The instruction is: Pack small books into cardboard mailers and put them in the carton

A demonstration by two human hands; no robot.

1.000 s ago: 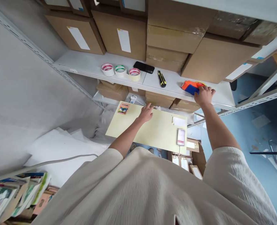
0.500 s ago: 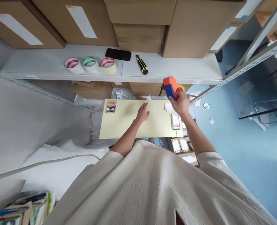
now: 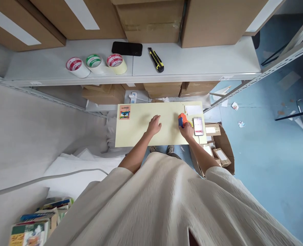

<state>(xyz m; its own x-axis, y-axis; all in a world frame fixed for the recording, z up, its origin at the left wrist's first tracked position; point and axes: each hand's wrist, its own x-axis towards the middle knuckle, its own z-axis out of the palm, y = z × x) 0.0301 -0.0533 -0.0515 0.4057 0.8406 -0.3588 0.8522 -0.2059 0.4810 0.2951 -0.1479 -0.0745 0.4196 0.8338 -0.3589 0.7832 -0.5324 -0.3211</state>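
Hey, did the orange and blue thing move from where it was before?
Yes. It was on the grey shelf; now the right hand has the orange and blue thing off it, nearer the person, at the yellow table.

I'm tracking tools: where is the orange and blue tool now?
In the head view, the orange and blue tool is in the right hand, over the right part of the pale yellow table, just left of the lit phone.

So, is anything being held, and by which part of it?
The right grip holds the orange-and-blue tool by its near end; the exact contact is hidden. The left grip holds nothing.
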